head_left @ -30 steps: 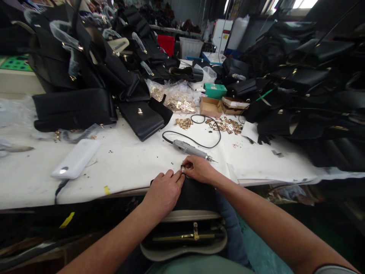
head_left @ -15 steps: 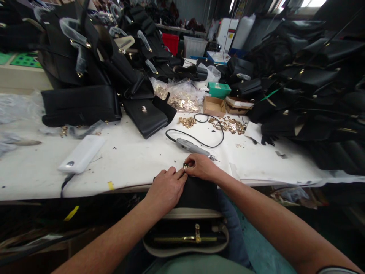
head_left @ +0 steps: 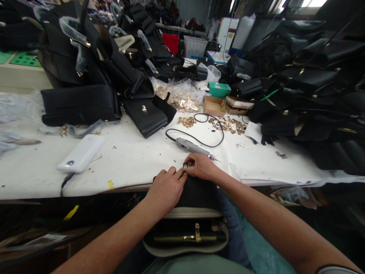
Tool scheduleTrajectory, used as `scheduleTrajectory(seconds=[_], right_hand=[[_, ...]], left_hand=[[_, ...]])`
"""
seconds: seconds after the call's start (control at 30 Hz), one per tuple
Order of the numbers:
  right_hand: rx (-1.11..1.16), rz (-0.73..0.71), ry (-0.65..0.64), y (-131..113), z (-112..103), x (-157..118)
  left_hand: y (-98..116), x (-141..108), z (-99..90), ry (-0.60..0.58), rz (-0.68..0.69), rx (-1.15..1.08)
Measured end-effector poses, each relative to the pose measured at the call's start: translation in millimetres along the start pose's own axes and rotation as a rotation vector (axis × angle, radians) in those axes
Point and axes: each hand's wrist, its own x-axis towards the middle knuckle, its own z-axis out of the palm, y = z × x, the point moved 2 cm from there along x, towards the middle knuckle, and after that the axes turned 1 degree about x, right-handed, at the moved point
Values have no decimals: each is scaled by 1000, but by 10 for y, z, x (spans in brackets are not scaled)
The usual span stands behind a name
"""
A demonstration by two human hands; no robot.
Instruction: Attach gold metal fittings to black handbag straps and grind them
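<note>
A black handbag (head_left: 199, 196) with a pale lining lies across my lap against the table edge, its mouth facing me and a gold zipper (head_left: 185, 238) showing inside. At the bag's far end is a small gold metal fitting (head_left: 185, 166). My right hand (head_left: 199, 166) pinches this fitting between thumb and fingers. My left hand (head_left: 169, 188) rests on the bag, its fingertips pressed together against the fitting's near side. Just beyond my hands lies a grey electric screwdriver (head_left: 192, 146) with its tip pointing right.
Loose gold fittings (head_left: 230, 125) lie past the screwdriver's black cable. Behind them stand a cardboard box (head_left: 214, 105) and a green box (head_left: 219, 90). A white power pack (head_left: 82, 154) lies at left. Black bags (head_left: 81, 104) are piled left and right.
</note>
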Motion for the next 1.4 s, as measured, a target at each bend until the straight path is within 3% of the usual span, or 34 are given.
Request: scheduleTrajectory(seconds=[0.23, 0.77, 1.4], right_hand=[[91, -11, -61, 17, -26, -13], [-41, 45, -44, -11, 0, 25], [-52, 12, -95, 10, -34, 62]], left_hand=[[-10, -9, 30, 23, 3, 1], [-120, 11, 46, 50, 20, -101], [-146, 155, -158, -150, 141, -47]])
